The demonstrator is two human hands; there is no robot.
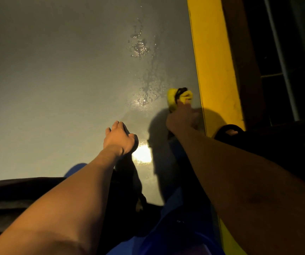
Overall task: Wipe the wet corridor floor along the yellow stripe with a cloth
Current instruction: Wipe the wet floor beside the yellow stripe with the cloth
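So far we judge the job barely half done: water patches (144, 89) glisten on the floor (56, 70) ahead, running up alongside the yellow stripe (214, 61). Our right hand (183, 118) grips the bunched yellow cloth (173, 100), pressed to the floor just beside the stripe's edge. Our left hand (119, 138) rests on the floor, fingers relaxed. Open floor lies leftward; a dark wall (243, 52) bounds the right.
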